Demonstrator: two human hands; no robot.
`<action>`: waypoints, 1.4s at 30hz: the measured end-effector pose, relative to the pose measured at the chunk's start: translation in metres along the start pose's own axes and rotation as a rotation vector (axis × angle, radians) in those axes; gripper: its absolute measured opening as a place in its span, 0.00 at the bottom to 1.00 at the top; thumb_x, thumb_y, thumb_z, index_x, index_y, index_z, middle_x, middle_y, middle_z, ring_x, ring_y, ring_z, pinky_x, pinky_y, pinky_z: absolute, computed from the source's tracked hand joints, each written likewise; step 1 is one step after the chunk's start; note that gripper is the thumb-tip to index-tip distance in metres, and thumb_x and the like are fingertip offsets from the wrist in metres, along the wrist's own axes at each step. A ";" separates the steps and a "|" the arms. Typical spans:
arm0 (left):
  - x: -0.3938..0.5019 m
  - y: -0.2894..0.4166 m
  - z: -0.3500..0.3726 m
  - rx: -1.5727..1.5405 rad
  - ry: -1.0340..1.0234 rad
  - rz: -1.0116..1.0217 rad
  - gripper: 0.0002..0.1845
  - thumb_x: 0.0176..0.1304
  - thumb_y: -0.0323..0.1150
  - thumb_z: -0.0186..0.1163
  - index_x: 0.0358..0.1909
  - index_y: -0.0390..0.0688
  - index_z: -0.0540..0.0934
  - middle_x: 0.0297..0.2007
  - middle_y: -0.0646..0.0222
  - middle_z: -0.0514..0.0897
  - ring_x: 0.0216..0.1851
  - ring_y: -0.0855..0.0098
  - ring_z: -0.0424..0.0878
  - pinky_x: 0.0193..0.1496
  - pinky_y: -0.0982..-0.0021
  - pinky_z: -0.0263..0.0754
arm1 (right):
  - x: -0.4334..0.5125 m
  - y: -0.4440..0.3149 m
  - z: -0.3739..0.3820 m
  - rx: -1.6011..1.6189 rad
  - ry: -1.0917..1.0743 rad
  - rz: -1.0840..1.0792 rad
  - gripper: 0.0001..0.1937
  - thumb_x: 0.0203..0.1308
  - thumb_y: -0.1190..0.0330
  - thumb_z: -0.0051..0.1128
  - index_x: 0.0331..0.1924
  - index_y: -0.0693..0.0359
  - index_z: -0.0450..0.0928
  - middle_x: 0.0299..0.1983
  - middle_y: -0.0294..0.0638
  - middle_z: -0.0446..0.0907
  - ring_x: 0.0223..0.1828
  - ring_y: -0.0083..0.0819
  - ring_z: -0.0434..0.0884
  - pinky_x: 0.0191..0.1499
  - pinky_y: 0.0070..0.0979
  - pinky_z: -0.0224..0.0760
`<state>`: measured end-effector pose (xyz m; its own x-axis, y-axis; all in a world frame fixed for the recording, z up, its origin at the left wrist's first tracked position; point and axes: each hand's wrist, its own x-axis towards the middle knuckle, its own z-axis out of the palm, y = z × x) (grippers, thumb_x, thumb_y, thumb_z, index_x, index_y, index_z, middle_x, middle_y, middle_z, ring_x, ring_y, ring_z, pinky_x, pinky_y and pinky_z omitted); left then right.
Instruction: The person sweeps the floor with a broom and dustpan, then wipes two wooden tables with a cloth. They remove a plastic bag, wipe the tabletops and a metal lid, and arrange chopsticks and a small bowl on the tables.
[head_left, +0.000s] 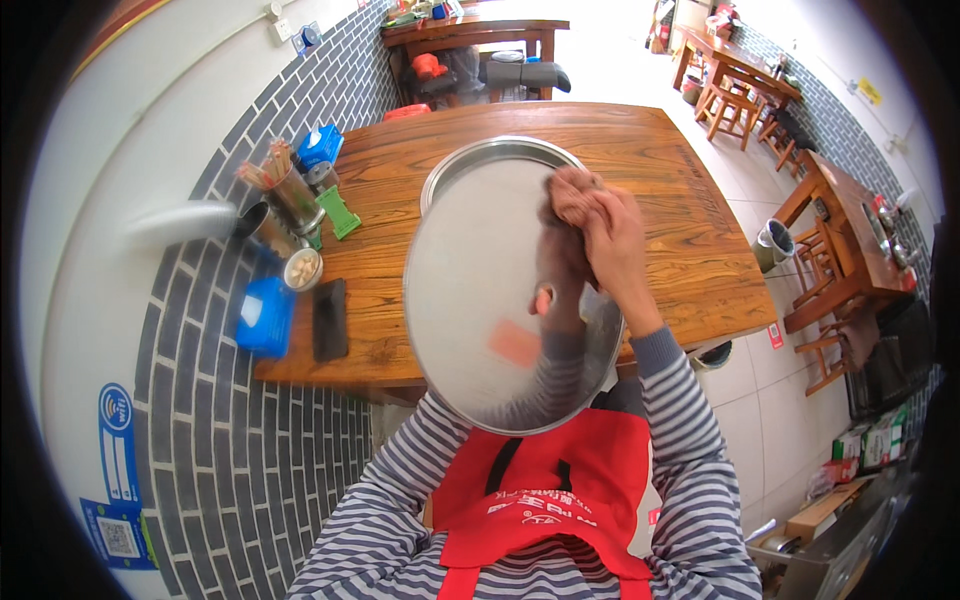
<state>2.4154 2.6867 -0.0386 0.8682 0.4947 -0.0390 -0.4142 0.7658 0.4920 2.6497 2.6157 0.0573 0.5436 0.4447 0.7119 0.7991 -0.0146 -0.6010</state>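
A large round metal lid or tray (472, 255) is tilted up in front of me, its shiny face towards me. My left forearm (427, 431) runs behind it, supporting it from the underside. The left hand itself is almost wholly hidden; a small skin-coloured spot near the middle may be a fingertip or a reflection. With my right hand (616, 236) I press a crumpled brown cloth (574, 193) on the upper right of the metal face. Behind the upper edge, the rim of another round metal pan (442, 169) shows over the wooden table (667, 240).
At the table's left stand a chopstick holder (292, 196), two blue tissue boxes (266, 319) (321, 144), a small bowl of pale pieces (303, 270), a black phone-like slab (329, 319) and a green stand (339, 213). A brick-patterned wall (202, 420) borders that side. Other tables (847, 225) stand right.
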 end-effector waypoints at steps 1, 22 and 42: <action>0.005 -0.005 0.005 -0.008 -0.010 0.002 0.19 0.87 0.44 0.57 0.44 0.38 0.86 0.44 0.71 0.84 0.46 0.72 0.83 0.50 0.70 0.78 | 0.011 -0.015 0.010 0.025 -0.012 0.009 0.11 0.72 0.77 0.58 0.54 0.66 0.85 0.55 0.52 0.83 0.63 0.52 0.81 0.69 0.40 0.74; -0.082 0.104 -0.037 0.238 0.154 0.304 0.20 0.87 0.44 0.57 0.44 0.37 0.87 0.45 0.68 0.84 0.48 0.70 0.83 0.52 0.69 0.78 | -0.128 0.044 -0.085 -0.260 -0.374 0.067 0.13 0.65 0.74 0.64 0.52 0.62 0.89 0.66 0.54 0.82 0.67 0.56 0.79 0.69 0.48 0.72; -0.099 0.144 -0.085 0.302 0.368 0.541 0.20 0.86 0.43 0.58 0.44 0.35 0.87 0.47 0.65 0.84 0.50 0.69 0.83 0.55 0.68 0.77 | -0.050 0.024 0.123 -0.036 -0.732 -0.241 0.18 0.71 0.70 0.64 0.62 0.62 0.86 0.64 0.55 0.81 0.66 0.58 0.79 0.70 0.48 0.73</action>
<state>2.2469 2.7830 -0.0374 0.3923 0.9197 0.0139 -0.6207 0.2535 0.7419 2.6104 2.7036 -0.0372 0.0546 0.9183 0.3920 0.8887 0.1343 -0.4384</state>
